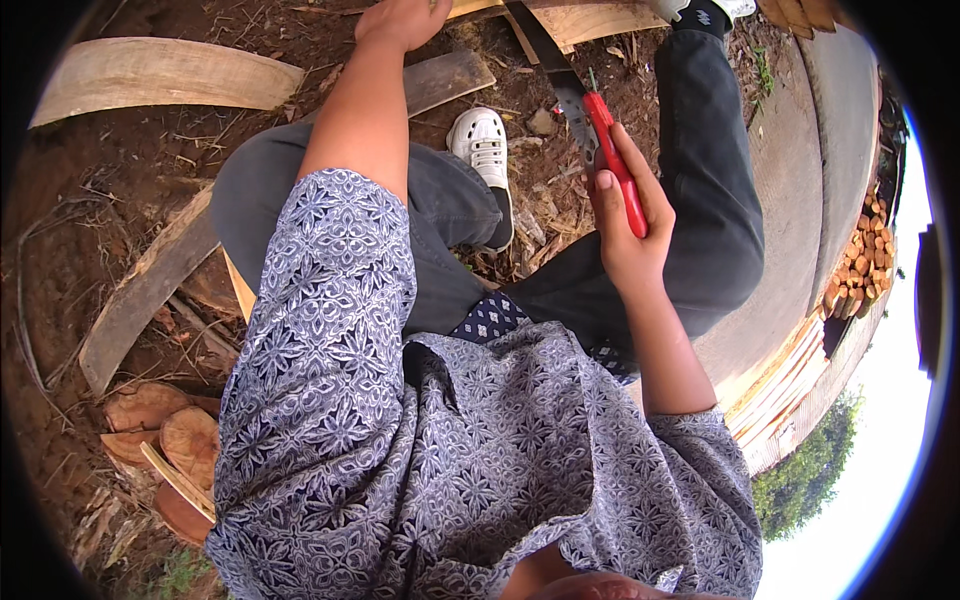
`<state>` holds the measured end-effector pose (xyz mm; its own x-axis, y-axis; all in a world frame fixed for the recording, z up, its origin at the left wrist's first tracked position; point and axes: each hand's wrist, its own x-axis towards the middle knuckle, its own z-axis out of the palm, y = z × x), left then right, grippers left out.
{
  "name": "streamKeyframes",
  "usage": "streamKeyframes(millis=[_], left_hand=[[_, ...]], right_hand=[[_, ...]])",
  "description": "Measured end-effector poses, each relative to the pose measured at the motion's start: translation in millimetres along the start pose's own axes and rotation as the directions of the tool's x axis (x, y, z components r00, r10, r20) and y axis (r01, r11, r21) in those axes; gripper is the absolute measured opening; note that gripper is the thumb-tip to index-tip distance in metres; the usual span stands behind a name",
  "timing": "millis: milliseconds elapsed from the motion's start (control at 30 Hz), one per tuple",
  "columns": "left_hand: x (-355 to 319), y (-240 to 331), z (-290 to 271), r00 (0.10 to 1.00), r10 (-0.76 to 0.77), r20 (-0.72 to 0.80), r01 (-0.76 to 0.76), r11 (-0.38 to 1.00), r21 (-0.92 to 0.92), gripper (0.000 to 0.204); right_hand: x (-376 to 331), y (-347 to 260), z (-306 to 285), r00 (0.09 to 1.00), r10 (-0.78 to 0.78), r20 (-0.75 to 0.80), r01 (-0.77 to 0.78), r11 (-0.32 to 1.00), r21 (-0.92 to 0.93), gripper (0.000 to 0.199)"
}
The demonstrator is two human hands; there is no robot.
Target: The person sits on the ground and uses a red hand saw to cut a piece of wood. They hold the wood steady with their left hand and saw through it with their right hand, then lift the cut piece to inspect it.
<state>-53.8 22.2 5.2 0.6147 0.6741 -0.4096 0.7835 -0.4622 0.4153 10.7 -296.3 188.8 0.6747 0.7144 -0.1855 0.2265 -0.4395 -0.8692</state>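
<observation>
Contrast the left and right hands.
Right hand is closed around a bladed tool's red handle; left hand is beside pale wood, its contact unclear. Left hand is at the picture's top edge, partly cut off; right hand sits lower, within the frame. Both are bare.

Left arm (355, 125) outstretched, left hand (398, 22) apparently palm-down (cropped by the top edge); right hand (640, 220) curled, thumb (606, 190) forward.
</observation>
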Motion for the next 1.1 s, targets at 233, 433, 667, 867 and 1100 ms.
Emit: streamKeyframes(millis=[233, 433, 667, 867, 1100], left_hand=[[-4.3, 18.7, 0.5, 0.999, -0.038, -0.027, 0.039, 0.999, 0.011, 0.068], [-2.6, 11.9, -5.0, 0.997, -0.048, 0.066, 0.044, 0.998, 0.052, 0.071], [-9.1, 23.8, -11.7, 0.998, -0.006, 0.057, 0.006, 1.000, -0.012, 0.076], [-4.1, 17.9, -25.0, 0.988, -0.072, 0.140, 0.077, 0.997, -0.029, 0.077], [-7.6, 15.0, -11.8, 0.998, -0.032, 0.047, 0.034, 0.999, -0.041, 0.075]], right_hand=[[98.3, 33.0, 38.5, 0.982, -0.152, -0.111, 0.157, 0.987, 0.039, 0.044], [146.0, 47.6, 54.9, 0.972, -0.224, -0.072, 0.233, 0.958, 0.166, 0.037], [86.8, 80.9, 50.6, 0.985, -0.170, -0.020, 0.171, 0.973, 0.152, 0.047], [7.9, 40.7, 1.2, 0.998, -0.044, 0.040, 0.043, 0.999, 0.018, 0.047], [32.6, 24.4, 9.9, 0.999, -0.050, 0.009, 0.049, 0.994, 0.099, 0.043]])
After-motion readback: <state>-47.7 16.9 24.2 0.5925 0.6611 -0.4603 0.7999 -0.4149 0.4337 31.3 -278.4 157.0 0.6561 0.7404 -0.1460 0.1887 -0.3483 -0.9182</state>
